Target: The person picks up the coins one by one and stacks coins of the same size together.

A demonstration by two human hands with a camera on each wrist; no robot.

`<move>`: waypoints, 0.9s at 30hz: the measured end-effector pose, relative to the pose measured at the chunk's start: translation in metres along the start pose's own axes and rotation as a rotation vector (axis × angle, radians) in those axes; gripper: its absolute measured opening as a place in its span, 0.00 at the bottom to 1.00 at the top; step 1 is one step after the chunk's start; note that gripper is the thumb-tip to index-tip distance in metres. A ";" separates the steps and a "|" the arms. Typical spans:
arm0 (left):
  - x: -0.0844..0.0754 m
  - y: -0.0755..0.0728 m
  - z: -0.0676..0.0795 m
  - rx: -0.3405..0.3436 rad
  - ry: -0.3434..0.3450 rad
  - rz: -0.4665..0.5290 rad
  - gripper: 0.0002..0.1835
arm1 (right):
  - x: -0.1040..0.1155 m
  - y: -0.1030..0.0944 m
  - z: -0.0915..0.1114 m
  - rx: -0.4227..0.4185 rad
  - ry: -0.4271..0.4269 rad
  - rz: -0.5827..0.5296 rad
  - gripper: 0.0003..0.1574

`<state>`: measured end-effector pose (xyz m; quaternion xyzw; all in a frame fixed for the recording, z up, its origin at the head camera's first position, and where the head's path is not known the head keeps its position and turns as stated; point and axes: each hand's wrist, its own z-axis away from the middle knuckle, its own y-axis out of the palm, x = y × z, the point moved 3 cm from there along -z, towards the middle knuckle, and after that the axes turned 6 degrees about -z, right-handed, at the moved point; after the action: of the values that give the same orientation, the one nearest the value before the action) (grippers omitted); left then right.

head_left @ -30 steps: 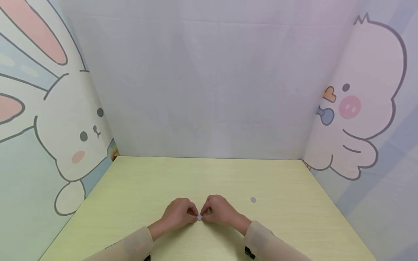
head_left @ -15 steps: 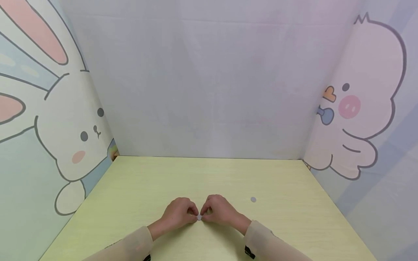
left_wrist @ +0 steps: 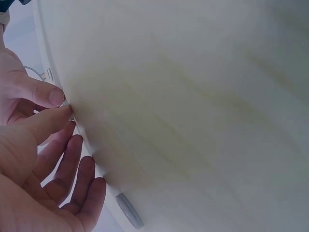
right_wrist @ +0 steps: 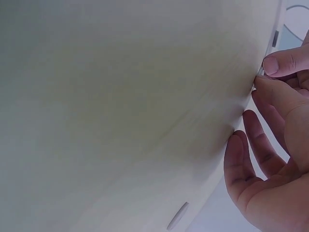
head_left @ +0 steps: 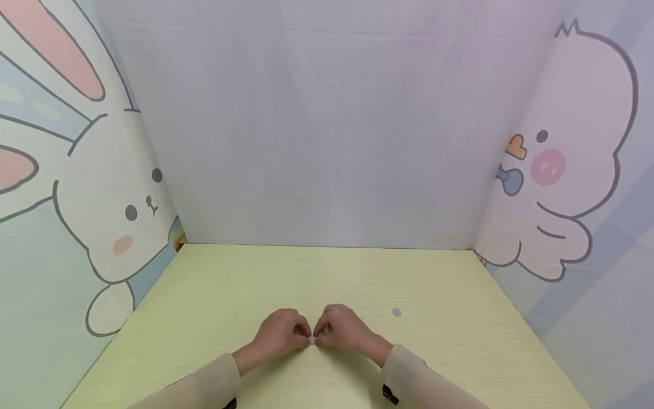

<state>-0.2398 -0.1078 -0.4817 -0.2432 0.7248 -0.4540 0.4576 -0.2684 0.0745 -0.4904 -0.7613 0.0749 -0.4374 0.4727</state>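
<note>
Between my two hands, low in the middle of the head view, is a small grey disc, partly covered by fingertips. My left hand pinches it from the left with thumb and index finger. From the opposite side my right hand pinches the same disc. Both wrist views show the fingertips meeting close to the tabletop, where the disc is barely visible. A second grey disc lies flat on the table, right of and beyond my right hand. Each wrist view has a grey disc low in the frame; which one cannot be told.
The pale yellow wooden table spreads beneath both hands. A pale cloth backdrop stands behind it. Cartoon-printed curtains flank it, with a rabbit on the left and a white figure on the right.
Both hands stay almost in place, keeping their pinch. Slightly less of the disc between the fingertips shows now. The disc on the right has not moved.
</note>
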 end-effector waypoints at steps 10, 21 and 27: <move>0.001 0.001 0.000 -0.002 0.001 -0.007 0.06 | 0.001 0.000 0.000 -0.002 0.003 0.002 0.04; 0.000 0.001 0.001 -0.002 -0.002 0.000 0.06 | 0.001 0.001 0.000 -0.005 0.008 0.008 0.03; 0.001 0.002 0.000 -0.008 0.009 -0.008 0.07 | 0.002 -0.001 0.000 -0.002 0.010 0.000 0.03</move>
<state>-0.2401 -0.1077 -0.4835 -0.2458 0.7276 -0.4542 0.4516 -0.2676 0.0739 -0.4888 -0.7596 0.0779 -0.4413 0.4713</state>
